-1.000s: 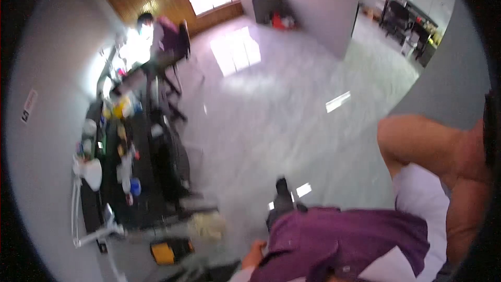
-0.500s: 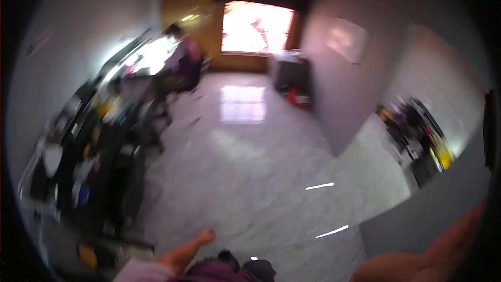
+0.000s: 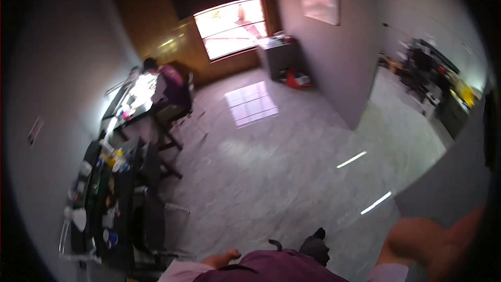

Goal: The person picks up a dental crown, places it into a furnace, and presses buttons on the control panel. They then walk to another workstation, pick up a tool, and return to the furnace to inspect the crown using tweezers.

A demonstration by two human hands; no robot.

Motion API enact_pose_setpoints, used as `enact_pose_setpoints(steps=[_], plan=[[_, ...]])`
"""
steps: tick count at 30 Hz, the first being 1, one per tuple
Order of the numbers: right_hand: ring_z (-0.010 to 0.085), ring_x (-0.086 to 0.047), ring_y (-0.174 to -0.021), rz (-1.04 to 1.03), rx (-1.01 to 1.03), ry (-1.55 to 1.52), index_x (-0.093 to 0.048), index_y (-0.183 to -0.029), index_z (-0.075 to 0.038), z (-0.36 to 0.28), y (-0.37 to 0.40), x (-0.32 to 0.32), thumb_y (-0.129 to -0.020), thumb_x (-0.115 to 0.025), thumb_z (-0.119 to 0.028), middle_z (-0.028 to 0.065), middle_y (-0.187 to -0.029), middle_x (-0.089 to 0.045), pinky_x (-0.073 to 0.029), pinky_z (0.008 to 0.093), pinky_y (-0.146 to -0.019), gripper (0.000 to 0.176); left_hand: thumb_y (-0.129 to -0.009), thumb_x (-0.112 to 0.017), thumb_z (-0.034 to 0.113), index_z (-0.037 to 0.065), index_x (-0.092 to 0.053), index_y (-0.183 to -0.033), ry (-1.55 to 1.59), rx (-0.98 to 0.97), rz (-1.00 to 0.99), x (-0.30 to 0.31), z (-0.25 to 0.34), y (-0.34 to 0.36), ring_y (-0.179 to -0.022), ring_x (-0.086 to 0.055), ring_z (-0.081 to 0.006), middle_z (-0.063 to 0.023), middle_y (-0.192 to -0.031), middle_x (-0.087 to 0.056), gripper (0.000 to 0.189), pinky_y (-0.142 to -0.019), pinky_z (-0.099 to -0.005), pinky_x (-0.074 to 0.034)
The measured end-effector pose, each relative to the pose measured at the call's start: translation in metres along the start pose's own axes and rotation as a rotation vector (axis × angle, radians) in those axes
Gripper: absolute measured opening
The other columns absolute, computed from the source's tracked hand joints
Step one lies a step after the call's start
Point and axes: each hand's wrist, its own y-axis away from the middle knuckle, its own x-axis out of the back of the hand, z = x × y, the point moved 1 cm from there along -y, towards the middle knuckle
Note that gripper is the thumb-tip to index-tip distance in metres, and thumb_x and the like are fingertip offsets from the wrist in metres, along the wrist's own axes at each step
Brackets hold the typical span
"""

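Peering down past the wearer's own front, the camera catches a bunch of purple fabric (image 3: 271, 270) right at the bottom edge of the view, and that's what both hands are closest to. The left hand (image 3: 222, 257) pokes out of a pale pink sleeve (image 3: 180, 271) just left of the fabric and looks to be touching its edge. One fingertip sticks up a bit, but honestly you can't tell whether the fingers are spread, together or pinching the cloth. The right hand (image 3: 417, 240) sits off to the right of the fabric, apart from it, and it's so smeared that the finger state is anyone's guess. Just above the fabric's right end there's a dark shoe-like shape (image 3: 315, 245) on the pale tiled floor (image 3: 271, 177). Up and to the left of the fabric runs a long dark workbench (image 3: 125, 193) crowded with small bottles and bits too tiny to name. Further beyond the fabric along that same bench, another person in a purple top (image 3: 169, 89) sits at a brightly lit spot. Straight up from the fabric, at the far end of the room, a big window (image 3: 232, 26) glows. Some red stuff (image 3: 298, 79) lies on the floor below it, and dark shelving (image 3: 438, 83) sits up and to the right.
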Motion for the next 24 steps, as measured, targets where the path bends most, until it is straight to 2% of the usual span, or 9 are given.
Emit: enact_pose_setpoints(steps=[4, 7, 9, 11, 12, 14, 17, 21, 24], plan=[[0.0183, -0.056, -0.088, 0.061, -0.134, -0.175, -0.061, -0.104, -0.001, 0.086, 0.013, -0.042, -0.095, -0.042, -0.014, 0.0104, -0.104, -0.060, -0.044, 0.0339, -0.077, 0.025, -0.076, -0.055, 0.038, 0.001, -0.070, -0.094, -0.218, -0.133, 0.189, 0.030, 0.100, -0.003, -0.095, -0.064, -0.0384, -0.0208, -0.102, -0.067, 0.043, -0.081, -0.0476, -0.050], [0.0168, -0.054, -0.078, -0.120, -0.905, -0.298, -0.061, -0.100, -0.004, 0.184, 0.148, -0.118, -0.097, -0.044, -0.018, 0.0056, -0.096, -0.060, -0.045, 0.0333, -0.073, 0.022, -0.081, -0.055, 0.047, 0.001, -0.070, -0.092, -0.235, -0.365, 0.228, 0.062, 0.221, -0.009, -0.090, -0.064, -0.0400, -0.0245, -0.095, -0.066, 0.049, -0.078, -0.0500, -0.049], [0.0260, -0.057, -0.088, -0.932, -1.266, 0.176, -0.060, -0.099, 0.000, 0.239, 0.359, -0.142, -0.094, -0.049, -0.023, 0.0146, -0.094, -0.060, -0.046, 0.0381, -0.080, 0.026, -0.086, -0.048, 0.060, 0.006, -0.063, -0.115, 0.187, -0.266, 0.358, 0.061, 0.304, -0.013, -0.109, -0.058, -0.0393, -0.0234, -0.115, -0.062, 0.063, -0.091, -0.0461, -0.046], [0.0363, -0.058, -0.108, -1.859, -0.733, 0.167, -0.058, -0.121, -0.001, 0.218, 0.513, -0.123, -0.090, -0.054, -0.027, 0.0204, -0.120, -0.060, -0.043, 0.0450, -0.096, 0.040, -0.084, -0.050, 0.064, 0.014, -0.048, -0.137, -0.021, -0.251, 0.210, 0.053, 0.385, 0.004, -0.126, -0.045, -0.0413, -0.0226, -0.139, -0.046, 0.073, -0.101, -0.0504, -0.039], [0.0378, -0.054, -0.118, -2.073, -1.092, -0.063, -0.057, -0.128, -0.005, 0.199, 0.540, -0.105, -0.086, -0.058, -0.030, 0.0204, -0.128, -0.057, -0.039, 0.0450, -0.102, 0.049, -0.083, -0.051, 0.067, 0.023, -0.035, -0.147, -0.172, -0.195, 0.217, 0.055, 0.423, 0.038, -0.137, -0.027, -0.0444, -0.0208, -0.152, -0.024, 0.079, -0.107, -0.0573, -0.030], [0.0342, -0.062, -0.105, -1.949, -1.418, -0.454, -0.065, -0.116, -0.002, 0.209, 0.557, -0.070, -0.084, -0.063, -0.023, 0.0207, -0.116, -0.064, -0.047, 0.0420, -0.091, 0.038, -0.083, -0.051, 0.067, 0.028, -0.030, -0.149, -0.317, -0.251, 0.143, 0.052, 0.465, 0.020, -0.139, -0.022, -0.0454, -0.0201, -0.154, -0.017, 0.079, -0.107, -0.0602, -0.028], [0.0226, -0.066, -0.074, -1.241, -1.366, -0.053, -0.064, -0.108, 0.001, 0.245, 0.542, -0.049, -0.081, -0.060, -0.007, 0.0132, -0.095, -0.069, -0.052, 0.0354, -0.066, 0.028, -0.085, -0.053, 0.063, 0.028, -0.034, -0.147, -0.294, -0.377, 0.066, 0.069, 0.518, 0.027, -0.137, -0.028, -0.0417, -0.0214, -0.150, -0.027, 0.074, -0.106, -0.0588, -0.029], [0.0196, -0.063, -0.065, -0.489, -1.958, -0.029, -0.063, -0.097, 0.000, 0.295, 0.538, -0.002, -0.082, -0.058, -0.008, 0.0099, -0.073, -0.063, -0.047, 0.0284, -0.051, 0.018, -0.088, -0.054, 0.052, 0.017, -0.038, -0.143, 0.016, -0.677, 0.379, 0.091, 0.565, 0.008, -0.128, -0.044, -0.0344, -0.0171, -0.137, -0.049, 0.068, -0.105, -0.0522, -0.034], [0.0182, -0.061, -0.062, -0.362, -2.107, 0.061, -0.062, -0.090, -0.003, 0.297, 0.557, 0.060, -0.083, -0.058, -0.012, 0.0099, -0.072, -0.062, -0.045, 0.0275, -0.048, 0.012, -0.088, -0.052, 0.051, 0.010, -0.044, -0.139, 0.157, -0.686, 0.427, 0.110, 0.604, -0.009, -0.123, -0.048, -0.0382, -0.0192, -0.132, -0.053, 0.065, -0.104, -0.0463, -0.037]])
